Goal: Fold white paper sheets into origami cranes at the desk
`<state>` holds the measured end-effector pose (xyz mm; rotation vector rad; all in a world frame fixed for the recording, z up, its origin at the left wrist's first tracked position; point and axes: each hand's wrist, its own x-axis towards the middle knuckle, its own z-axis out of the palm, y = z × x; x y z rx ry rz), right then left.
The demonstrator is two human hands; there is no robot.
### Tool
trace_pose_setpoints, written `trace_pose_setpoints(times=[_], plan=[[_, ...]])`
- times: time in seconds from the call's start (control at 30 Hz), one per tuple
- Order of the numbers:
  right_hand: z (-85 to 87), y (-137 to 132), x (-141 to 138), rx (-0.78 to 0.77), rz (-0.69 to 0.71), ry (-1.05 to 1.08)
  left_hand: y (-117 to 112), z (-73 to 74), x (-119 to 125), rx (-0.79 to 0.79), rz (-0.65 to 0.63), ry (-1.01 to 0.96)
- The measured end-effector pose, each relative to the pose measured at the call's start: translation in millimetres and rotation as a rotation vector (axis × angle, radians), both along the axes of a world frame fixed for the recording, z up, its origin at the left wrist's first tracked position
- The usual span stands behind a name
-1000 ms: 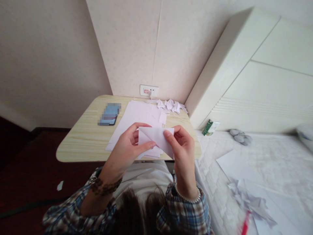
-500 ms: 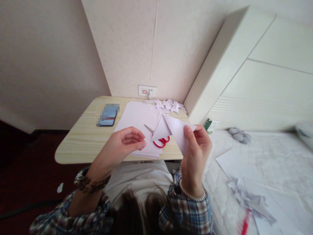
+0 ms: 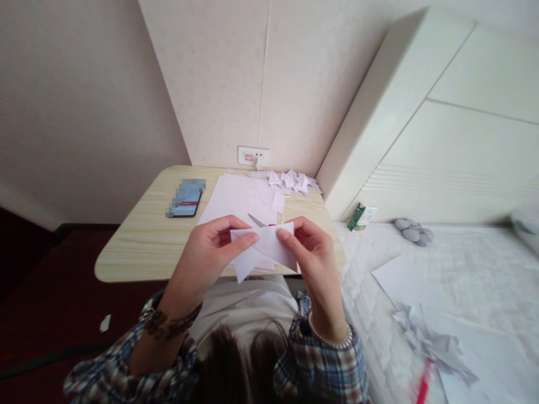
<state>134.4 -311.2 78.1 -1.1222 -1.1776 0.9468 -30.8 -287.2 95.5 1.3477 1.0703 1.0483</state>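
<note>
A folded piece of white paper (image 3: 269, 244) is held level above the front of the small table, with a pointed flap hanging at its lower left. My left hand (image 3: 214, 247) pinches its left end, thumb on the near face. At the right end, my right hand (image 3: 311, 247) grips it the same way; the fingers behind the paper are partly hidden. Just beyond lie scissors (image 3: 256, 220), their blades showing and most of the red handles covered by the folded paper. Under them is a stack of white paper sheets (image 3: 238, 196).
A phone (image 3: 187, 199) lies at the left of the wooden table (image 3: 138, 247). Several folded paper shapes (image 3: 290, 180) sit along its back right edge, below a wall socket (image 3: 254, 156). On the bed at right are loose sheets, more folded paper (image 3: 438, 342) and a green-white box (image 3: 360, 217).
My right hand has brought the folded paper left and lower, turning it level. My left hand, empty before, has taken hold of its left end.
</note>
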Motion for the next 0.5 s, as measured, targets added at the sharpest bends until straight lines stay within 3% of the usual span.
trace_pose_setpoints(times=[0.27, 0.5], plan=[[3.8, 1.4, 6.8, 0.115, -0.155, 0.023, 2.9, -3.1, -6.8, 0.059, 0.067, 0.028], [0.6, 4.7, -2.0, -0.108, 0.19, 0.063, -1.8, -1.1, 1.3, 0.186, 0.117, 0.015]])
